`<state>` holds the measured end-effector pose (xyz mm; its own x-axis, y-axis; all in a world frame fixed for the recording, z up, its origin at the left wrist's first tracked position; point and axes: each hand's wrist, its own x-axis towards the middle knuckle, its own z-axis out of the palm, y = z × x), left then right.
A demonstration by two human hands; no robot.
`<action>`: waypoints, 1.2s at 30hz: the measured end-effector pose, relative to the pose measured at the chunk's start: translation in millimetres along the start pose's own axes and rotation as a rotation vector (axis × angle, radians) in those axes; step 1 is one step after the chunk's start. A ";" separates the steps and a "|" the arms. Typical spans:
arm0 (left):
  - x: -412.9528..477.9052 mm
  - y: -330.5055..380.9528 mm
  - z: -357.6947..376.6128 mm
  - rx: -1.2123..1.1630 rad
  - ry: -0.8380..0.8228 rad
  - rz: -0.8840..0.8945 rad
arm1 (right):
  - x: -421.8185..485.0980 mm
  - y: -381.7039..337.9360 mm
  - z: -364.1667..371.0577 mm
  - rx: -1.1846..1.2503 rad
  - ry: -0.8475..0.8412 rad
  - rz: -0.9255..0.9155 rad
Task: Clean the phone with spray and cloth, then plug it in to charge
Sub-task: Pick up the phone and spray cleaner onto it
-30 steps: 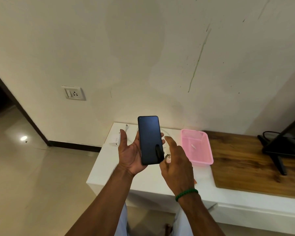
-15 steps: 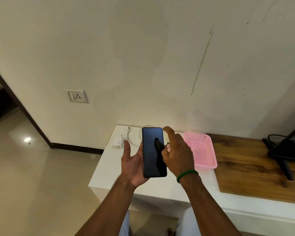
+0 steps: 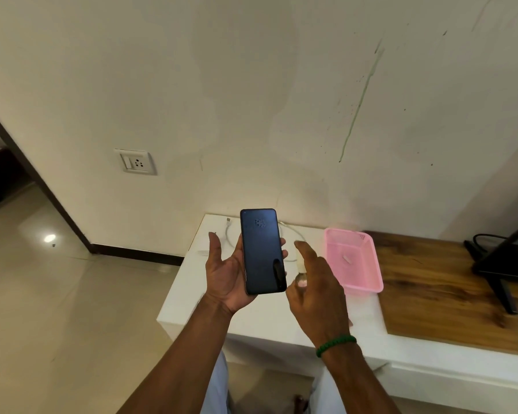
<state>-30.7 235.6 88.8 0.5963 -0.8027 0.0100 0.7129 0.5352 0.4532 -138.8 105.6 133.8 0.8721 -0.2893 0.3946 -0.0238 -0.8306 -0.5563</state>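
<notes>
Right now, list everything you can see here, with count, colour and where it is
phone: one, dark screen with droplets near its top, in the left palm
small spray bottle: one, clear, pinkish, in the right hand
cable: one, white, on the white counter behind the phone
basket: one, pink, on the counter
counter: one, white
wooden board: one, brown, right of the basket
wall socket: one, white, on the wall
left hand: one
right hand: one, green wristband

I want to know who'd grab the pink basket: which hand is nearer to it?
Right. The right hand hovers just left of the pink basket; the left hand is farther left, holding the phone.
</notes>
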 end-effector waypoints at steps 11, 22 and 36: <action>4.1 -6.3 0.6 -0.032 -0.017 -0.029 | -9.6 -1.8 12.4 0.016 -0.053 0.022; -4.3 -3.2 -4.7 0.012 0.026 -0.047 | 19.6 18.5 2.2 0.405 0.196 0.058; -5.3 -3.9 -27.0 0.003 0.170 0.003 | 26.1 154.3 94.4 0.322 0.057 0.482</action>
<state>-26.7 244.9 62.9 0.6521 -0.7452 -0.1395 0.7102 0.5360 0.4565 -73.6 14.8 -10.8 0.7714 -0.6318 0.0755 -0.2543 -0.4148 -0.8737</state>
